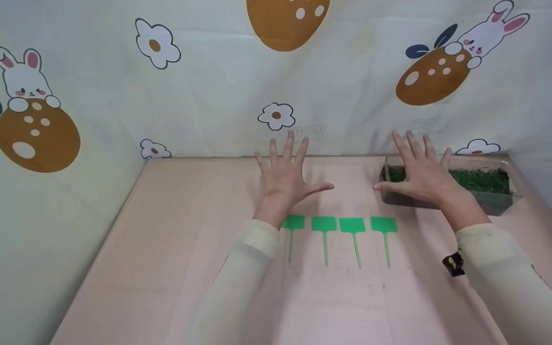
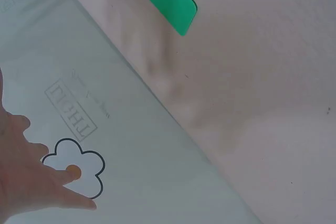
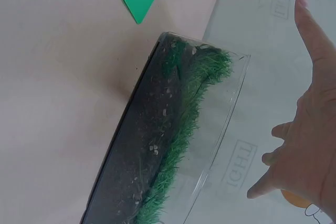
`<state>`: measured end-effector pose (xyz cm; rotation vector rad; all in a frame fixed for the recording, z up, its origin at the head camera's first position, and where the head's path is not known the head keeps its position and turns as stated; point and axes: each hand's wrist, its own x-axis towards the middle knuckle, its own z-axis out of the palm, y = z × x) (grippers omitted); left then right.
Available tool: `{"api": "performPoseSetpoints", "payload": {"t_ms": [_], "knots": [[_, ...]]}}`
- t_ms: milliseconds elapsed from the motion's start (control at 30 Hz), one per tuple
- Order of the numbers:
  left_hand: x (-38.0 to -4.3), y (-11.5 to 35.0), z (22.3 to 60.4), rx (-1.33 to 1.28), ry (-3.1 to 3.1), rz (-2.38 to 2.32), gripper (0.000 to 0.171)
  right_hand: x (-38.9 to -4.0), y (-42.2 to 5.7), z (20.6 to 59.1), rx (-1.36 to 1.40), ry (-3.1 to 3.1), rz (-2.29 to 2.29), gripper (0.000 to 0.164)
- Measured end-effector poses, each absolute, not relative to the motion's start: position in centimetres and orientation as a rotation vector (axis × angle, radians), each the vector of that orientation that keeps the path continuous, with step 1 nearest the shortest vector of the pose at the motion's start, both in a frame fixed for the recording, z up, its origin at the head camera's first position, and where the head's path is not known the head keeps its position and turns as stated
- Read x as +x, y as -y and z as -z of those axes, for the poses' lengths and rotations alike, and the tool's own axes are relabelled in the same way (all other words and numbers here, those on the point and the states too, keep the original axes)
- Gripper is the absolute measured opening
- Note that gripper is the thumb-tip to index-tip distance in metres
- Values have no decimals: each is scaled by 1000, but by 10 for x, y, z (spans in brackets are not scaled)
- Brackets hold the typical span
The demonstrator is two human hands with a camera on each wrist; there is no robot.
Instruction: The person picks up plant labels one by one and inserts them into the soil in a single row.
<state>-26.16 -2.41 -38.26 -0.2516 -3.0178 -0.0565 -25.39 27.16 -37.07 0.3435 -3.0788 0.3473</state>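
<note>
Both hands are raised with fingers spread wide, holding nothing. My left hand (image 1: 283,179) is over the back middle of the table, beyond a row of several green plant labels (image 1: 324,224) with thin pointed stems. The left sleeve overlaps the leftmost label's edge in the head view. My right hand (image 1: 422,175) overlaps a clear plastic box (image 1: 496,203) at the back right. In the right wrist view the box shows dark soil (image 3: 142,129) with white bits, topped by green grass (image 3: 178,140). The left wrist view shows one green label (image 2: 168,1) near the top.
The pink tabletop (image 1: 161,263) meets a pale wall covering (image 1: 209,96) printed with rabbits and flowers along the back and sides. A small black piece (image 1: 454,264) sits at the right sleeve.
</note>
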Motion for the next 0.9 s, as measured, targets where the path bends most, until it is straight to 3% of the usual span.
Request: {"api": "performPoseSetpoints", "payload": {"t_ms": [900], "knots": [[-262,28,383,-262,2978,228,112,-242,-304,374,280,3022,-348,121]]}}
